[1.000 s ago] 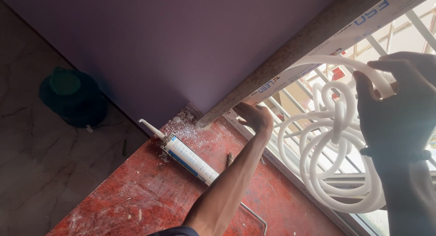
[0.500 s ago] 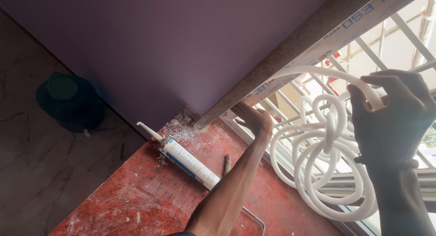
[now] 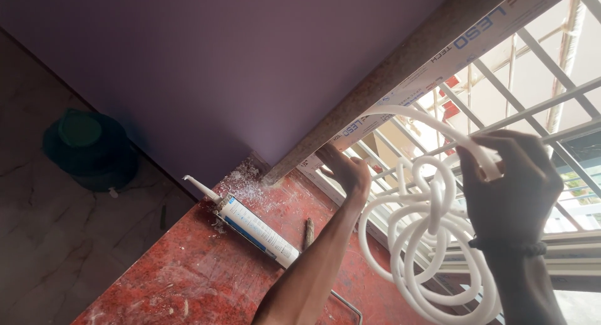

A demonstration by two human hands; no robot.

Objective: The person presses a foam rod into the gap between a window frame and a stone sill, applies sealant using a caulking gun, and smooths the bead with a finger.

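My left hand reaches up to the lower corner of the window frame, fingers pressed against the end of a white rubber strip where it meets the frame. My right hand is closed around the same strip higher up, and the rest of the strip hangs below it in tangled white loops. A dark band circles my right wrist.
A white sealant tube in its caulking gun lies on the red, dusty window sill, next to a small brown stick. A purple wall fills the upper left. A green bucket stands on the marble floor. White window bars cross at right.
My right hand has shifted left and lower with the strip, and the hanging loops swung with it. My left hand stays at the frame corner.
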